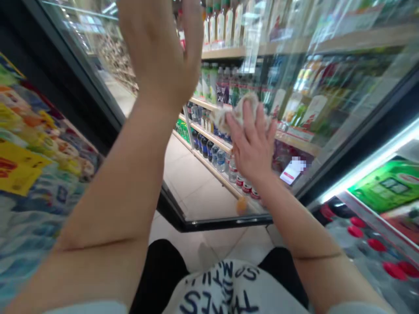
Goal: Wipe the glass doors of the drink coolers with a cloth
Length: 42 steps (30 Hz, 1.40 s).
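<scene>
My right hand lies flat with fingers spread against the open glass cooler door, pressing a crumpled pale cloth onto the pane. My left hand is raised higher at the top of the view, palm flat and fingers stretched out, touching or close to the same glass; it holds nothing. Through the pane I see shelves of drink bottles across the aisle.
The door's dark lower frame hangs over the tiled floor. To the right, the lit cooler interior holds bottles with red caps and a green pack. Stacked colourful packages stand at the left.
</scene>
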Available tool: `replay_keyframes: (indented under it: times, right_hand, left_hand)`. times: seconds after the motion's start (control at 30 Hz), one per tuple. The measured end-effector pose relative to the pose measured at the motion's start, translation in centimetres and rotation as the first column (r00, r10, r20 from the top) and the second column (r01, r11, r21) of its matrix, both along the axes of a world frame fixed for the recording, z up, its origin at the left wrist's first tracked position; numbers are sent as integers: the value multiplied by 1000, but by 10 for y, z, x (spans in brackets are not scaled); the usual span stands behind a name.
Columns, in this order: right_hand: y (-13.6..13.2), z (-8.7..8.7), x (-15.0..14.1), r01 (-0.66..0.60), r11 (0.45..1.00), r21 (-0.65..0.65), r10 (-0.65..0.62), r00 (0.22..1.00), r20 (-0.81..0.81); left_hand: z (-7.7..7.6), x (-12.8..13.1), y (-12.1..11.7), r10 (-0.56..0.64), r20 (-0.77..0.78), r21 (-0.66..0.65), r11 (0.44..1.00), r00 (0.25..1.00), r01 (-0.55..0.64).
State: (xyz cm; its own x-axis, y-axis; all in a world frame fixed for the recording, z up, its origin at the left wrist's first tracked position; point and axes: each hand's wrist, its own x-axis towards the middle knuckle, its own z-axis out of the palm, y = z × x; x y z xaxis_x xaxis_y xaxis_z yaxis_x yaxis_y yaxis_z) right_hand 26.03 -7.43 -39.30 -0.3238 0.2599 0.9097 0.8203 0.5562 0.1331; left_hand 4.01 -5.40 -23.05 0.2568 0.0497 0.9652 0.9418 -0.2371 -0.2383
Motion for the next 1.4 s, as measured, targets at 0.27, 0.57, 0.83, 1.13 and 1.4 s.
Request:
replay_keyframes:
  times: [0.27, 0.57, 0.83, 1.13, 1.4]
  right_hand:
    - [-7, 31, 21, 119, 993, -15, -120, 981, -150]
    - [-23, 29, 22, 64, 998, -23, -62, 994, 85]
    - [-7, 31, 1, 108, 986, -124, -134, 964, -229]
    - [20, 19, 22, 111, 989, -98, -128, 972, -198]
    - [31, 1, 44, -15, 993, -116, 42, 971, 236]
  left_hand:
    - [-49, 60, -67, -81, -151, -367, 930, 985, 20]
    - [-50, 58, -77, -169, -189, -226, 966, 967, 125]
    - [-54, 50, -53, -89, -185, -154, 986, 979, 61]
    - [-57, 43, -23, -144, -151, -233, 967, 978, 106]
    - [-64, 32, 17, -121, -100, -217, 971, 988, 97]
